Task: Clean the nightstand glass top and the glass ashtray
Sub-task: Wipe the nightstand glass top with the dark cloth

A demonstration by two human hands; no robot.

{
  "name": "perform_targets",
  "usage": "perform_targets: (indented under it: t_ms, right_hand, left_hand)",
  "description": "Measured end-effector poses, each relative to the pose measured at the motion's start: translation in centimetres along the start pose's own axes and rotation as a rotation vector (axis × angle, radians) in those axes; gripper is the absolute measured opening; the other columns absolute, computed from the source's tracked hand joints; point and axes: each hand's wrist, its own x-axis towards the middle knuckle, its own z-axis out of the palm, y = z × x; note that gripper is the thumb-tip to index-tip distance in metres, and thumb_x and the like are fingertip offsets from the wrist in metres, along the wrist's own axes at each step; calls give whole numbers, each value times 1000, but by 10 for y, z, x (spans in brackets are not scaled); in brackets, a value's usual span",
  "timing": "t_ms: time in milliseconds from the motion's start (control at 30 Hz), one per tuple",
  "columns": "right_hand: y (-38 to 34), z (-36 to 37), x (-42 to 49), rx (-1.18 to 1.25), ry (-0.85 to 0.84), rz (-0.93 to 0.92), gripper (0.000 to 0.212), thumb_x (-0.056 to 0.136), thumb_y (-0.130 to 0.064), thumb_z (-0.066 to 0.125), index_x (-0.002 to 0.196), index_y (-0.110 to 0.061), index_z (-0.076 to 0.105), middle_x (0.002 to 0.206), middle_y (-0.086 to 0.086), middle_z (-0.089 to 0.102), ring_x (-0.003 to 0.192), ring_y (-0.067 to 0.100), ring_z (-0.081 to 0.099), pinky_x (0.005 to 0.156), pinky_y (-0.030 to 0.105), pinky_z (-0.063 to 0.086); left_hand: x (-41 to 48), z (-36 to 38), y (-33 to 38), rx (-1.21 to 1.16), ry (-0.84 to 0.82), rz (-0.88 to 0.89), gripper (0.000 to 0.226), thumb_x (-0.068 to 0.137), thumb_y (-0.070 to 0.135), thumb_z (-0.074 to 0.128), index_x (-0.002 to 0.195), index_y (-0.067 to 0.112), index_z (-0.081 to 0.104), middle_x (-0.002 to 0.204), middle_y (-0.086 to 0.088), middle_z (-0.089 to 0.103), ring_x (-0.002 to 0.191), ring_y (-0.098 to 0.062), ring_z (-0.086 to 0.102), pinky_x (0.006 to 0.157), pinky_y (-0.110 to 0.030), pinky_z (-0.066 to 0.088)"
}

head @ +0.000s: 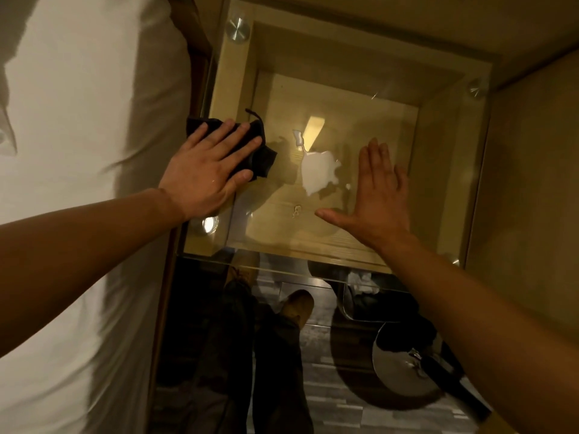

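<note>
Here, cloth (247, 145) near glass top (369, 120) edge.

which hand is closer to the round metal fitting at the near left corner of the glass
Left. The left hand lies flat on the black cloth, its heel almost above the fitting. The right hand is spread open well to the fitting's right.

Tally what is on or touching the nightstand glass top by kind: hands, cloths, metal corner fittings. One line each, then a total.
Hands: 2, the left hand flat on the cloth, the right hand open over the glass top
Black cloth: 1
Round metal corner fittings: 4 ()
Total: 7
</note>
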Motion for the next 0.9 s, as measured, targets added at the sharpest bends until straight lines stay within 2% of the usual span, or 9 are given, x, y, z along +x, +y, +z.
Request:
perform_targets:
  t_ms: [200, 500, 900]
  right_hand:
    - [-1, -1, 1, -19, -9, 7, 136, 67, -105, 25, 163, -10, 5, 173, 10, -3, 159, 23, -7, 125, 51, 1]
    - [-4, -2, 0, -13, 2, 24, 136, 67, -105, 26, 163, -10, 5, 173, 10, -2, 159, 24, -5, 125, 52, 3]
    - [-6, -5, -3, 2, 3, 31, 135, 68, -105, 27, 163, -12, 5, 173, 9, -2, 159, 23, -6, 125, 51, 1]
  left_hand:
    - [-10, 5, 3, 13, 2, 0, 63, 110, 59, 15, 167, 32, 15, 174, -5, 20, 161, -26, 14, 130, -52, 10]
    - [-44, 14, 20, -6, 6, -14, 62, 111, 57, 19, 166, 30, 19, 174, -5, 22, 161, -27, 15, 130, -54, 13]
    - [-111, 47, 46, -48, 112, -50, 57, 112, 50, 27, 165, 26, 28, 172, -5, 26, 161, -23, 18, 129, -50, 18]
